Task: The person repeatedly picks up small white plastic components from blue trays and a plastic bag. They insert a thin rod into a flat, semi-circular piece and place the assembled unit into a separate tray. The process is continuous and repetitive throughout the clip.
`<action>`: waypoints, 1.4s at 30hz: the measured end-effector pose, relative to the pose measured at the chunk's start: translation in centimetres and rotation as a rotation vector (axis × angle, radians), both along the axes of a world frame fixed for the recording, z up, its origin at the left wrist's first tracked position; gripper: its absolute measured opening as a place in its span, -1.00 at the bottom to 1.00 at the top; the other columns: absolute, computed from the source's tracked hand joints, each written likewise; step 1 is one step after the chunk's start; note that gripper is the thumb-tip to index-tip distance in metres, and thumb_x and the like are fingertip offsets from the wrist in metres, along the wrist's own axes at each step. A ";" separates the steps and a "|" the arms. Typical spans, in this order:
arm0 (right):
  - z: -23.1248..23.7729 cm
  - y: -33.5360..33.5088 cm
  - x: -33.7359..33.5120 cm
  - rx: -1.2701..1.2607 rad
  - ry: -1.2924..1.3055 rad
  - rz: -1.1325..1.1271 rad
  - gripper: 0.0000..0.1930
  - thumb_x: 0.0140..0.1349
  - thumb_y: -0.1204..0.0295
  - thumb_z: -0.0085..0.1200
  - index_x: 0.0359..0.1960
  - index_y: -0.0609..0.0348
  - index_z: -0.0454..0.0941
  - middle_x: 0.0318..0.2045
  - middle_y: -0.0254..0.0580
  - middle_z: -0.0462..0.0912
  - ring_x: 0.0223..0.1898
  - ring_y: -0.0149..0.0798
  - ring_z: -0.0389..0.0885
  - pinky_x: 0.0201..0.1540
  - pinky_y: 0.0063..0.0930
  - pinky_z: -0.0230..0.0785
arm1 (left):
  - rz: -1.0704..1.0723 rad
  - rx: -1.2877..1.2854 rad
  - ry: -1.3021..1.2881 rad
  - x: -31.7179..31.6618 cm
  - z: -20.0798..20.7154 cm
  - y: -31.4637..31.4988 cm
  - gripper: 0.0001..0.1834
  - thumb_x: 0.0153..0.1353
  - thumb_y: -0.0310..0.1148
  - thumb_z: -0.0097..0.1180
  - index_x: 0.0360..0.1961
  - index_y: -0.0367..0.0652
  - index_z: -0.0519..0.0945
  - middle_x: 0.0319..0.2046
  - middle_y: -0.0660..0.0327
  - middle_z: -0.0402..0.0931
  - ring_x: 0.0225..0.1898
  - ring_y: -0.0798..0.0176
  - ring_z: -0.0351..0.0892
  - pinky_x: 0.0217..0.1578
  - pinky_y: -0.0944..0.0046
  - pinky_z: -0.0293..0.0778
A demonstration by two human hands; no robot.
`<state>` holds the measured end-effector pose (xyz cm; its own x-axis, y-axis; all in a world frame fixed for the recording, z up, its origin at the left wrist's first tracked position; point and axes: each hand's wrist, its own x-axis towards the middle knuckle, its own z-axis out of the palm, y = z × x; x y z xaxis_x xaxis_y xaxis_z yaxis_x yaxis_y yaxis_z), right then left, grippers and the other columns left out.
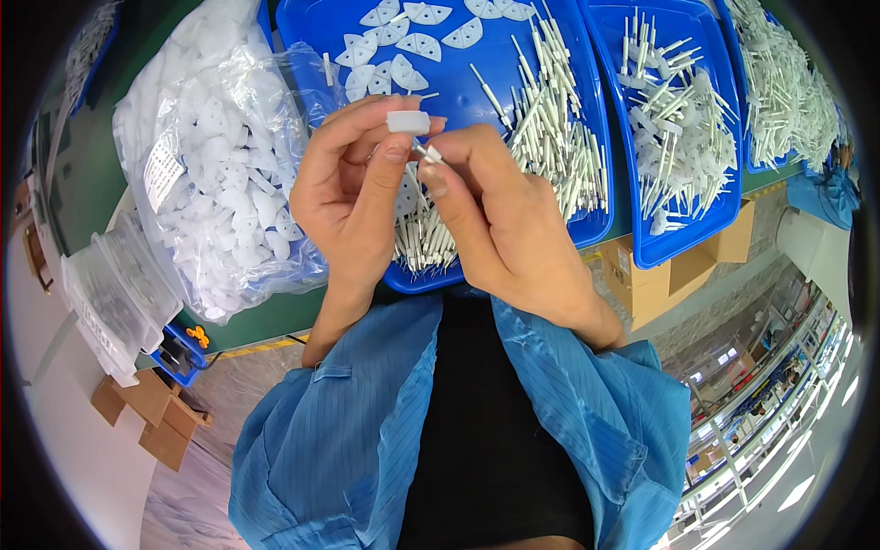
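My left hand (353, 179) is closed on a small white plastic piece (408, 122), gripped between thumb and fingers. Close against it, my right hand (500, 206) pinches a thin white rod with a metal end (427, 153); the metal tip points at the white piece. Whether the two parts touch I cannot tell. Both hands are above a blue tray (302, 20). In that tray lie loose white fan-shaped plastic pieces (420, 46) at the back and a heap of white rods (559, 119) at the right, with more rods partly hidden beneath my hands.
On the left, a clear plastic bag (229, 183) bulges with white plastic pieces. A second blue tray (683, 240) at the right holds rods joined to white pieces, and another rod-filled tray (788, 101) lies beyond. Below are a cardboard box (642, 284) and orange-handled scissors (197, 336).
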<state>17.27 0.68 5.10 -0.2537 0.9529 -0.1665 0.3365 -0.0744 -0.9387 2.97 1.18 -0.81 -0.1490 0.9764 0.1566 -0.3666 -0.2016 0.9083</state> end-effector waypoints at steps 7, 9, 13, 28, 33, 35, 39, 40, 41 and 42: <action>-1.2 0.1 -0.3 0.286 -0.105 -0.120 -0.87 0.36 0.43 0.13 -0.19 0.20 0.49 -0.63 -0.11 0.60 -0.61 -0.07 0.65 -0.63 -0.27 0.41 | 0.038 -0.075 0.041 -0.2 0.1 -0.3 -0.76 0.23 -0.74 0.18 -0.07 -0.43 0.57 -0.07 -0.09 0.61 -0.07 0.07 0.71 -0.06 0.23 0.66; -0.9 0.0 0.1 0.300 -0.176 -0.080 -0.89 0.34 0.44 0.14 -0.22 0.20 0.50 -0.63 -0.13 0.59 -0.63 -0.11 0.64 -0.64 -0.29 0.39 | 0.057 -0.084 0.015 -0.3 0.0 -0.4 -0.77 0.20 -0.76 0.20 -0.10 -0.43 0.58 -0.07 -0.09 0.61 -0.06 0.07 0.71 -0.07 0.24 0.67; -0.5 -0.1 0.0 0.310 -0.156 -0.083 -0.89 0.31 0.45 0.17 -0.27 0.18 0.50 -0.66 -0.17 0.55 -0.66 -0.17 0.61 -0.67 -0.33 0.36 | 0.092 0.013 0.010 -0.1 -0.2 -0.2 -0.76 0.19 -0.76 0.22 -0.11 -0.41 0.57 -0.11 -0.08 0.63 -0.10 0.04 0.72 -0.08 0.24 0.68; -0.3 -0.2 -0.2 0.381 -0.204 -0.074 -0.89 0.31 0.48 0.15 -0.31 0.22 0.49 -0.63 -0.17 0.57 -0.68 -0.21 0.60 -0.68 -0.38 0.36 | 0.012 0.030 0.003 -0.4 -0.1 -0.1 -0.76 0.18 -0.78 0.20 -0.13 -0.42 0.56 -0.09 -0.04 0.57 -0.08 0.10 0.70 -0.02 0.20 0.68; 1.1 0.0 0.7 0.105 -0.050 -0.049 -0.89 0.40 0.48 0.09 -0.29 0.24 0.59 -0.67 -0.31 0.52 -0.68 -0.61 0.41 -0.64 -0.61 0.18 | -0.043 0.051 -0.041 -0.3 -0.2 -0.1 -0.78 0.20 -0.79 0.15 -0.13 -0.43 0.55 -0.07 -0.03 0.53 -0.06 0.13 0.68 0.00 0.19 0.68; 1.4 0.0 0.7 0.106 -0.069 -0.074 -0.88 0.40 0.48 0.08 -0.31 0.25 0.59 -0.67 -0.34 0.51 -0.67 -0.64 0.37 -0.63 -0.65 0.15 | -0.058 0.068 -0.014 -0.3 -0.1 0.0 -0.79 0.22 -0.79 0.14 -0.12 -0.43 0.54 -0.06 -0.04 0.52 -0.05 0.13 0.67 0.01 0.19 0.67; 0.9 -0.2 0.7 0.148 -0.048 -0.078 -0.91 0.36 0.50 0.11 -0.30 0.26 0.56 -0.69 -0.25 0.53 -0.68 -0.47 0.47 -0.65 -0.54 0.24 | -0.064 0.056 0.009 -0.5 -0.1 0.0 -0.78 0.23 -0.79 0.13 -0.10 -0.45 0.52 -0.06 -0.04 0.51 -0.04 0.13 0.66 0.01 0.20 0.66; 0.9 -0.1 0.7 0.159 -0.055 -0.067 -0.93 0.32 0.52 0.13 -0.30 0.26 0.53 -0.71 -0.18 0.52 -0.69 -0.31 0.55 -0.66 -0.45 0.29 | -0.066 0.051 0.023 -0.5 -0.1 0.0 -0.78 0.22 -0.79 0.13 -0.11 -0.45 0.52 -0.06 -0.04 0.51 -0.04 0.13 0.65 0.01 0.21 0.66; 0.8 -0.1 0.8 0.169 -0.063 -0.057 -0.92 0.29 0.53 0.14 -0.29 0.27 0.50 -0.73 -0.11 0.51 -0.69 -0.16 0.62 -0.68 -0.36 0.35 | -0.068 0.047 0.037 -0.5 -0.2 -0.1 -0.78 0.22 -0.79 0.13 -0.11 -0.45 0.52 -0.06 -0.05 0.51 -0.03 0.13 0.65 0.01 0.21 0.66; 0.8 -0.1 0.8 0.166 -0.069 -0.061 -0.92 0.30 0.53 0.14 -0.28 0.26 0.50 -0.72 -0.10 0.51 -0.69 -0.15 0.62 -0.68 -0.36 0.35 | -0.070 0.043 0.050 -0.5 -0.3 -0.1 -0.78 0.22 -0.79 0.13 -0.11 -0.46 0.52 -0.05 -0.05 0.51 -0.03 0.13 0.65 0.01 0.22 0.66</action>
<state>18.10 0.62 5.94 -0.1883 0.9819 -0.0206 0.4005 0.0577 -0.9145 2.44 1.05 -1.09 -0.0715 0.9764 0.2039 -0.3356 -0.2161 0.9169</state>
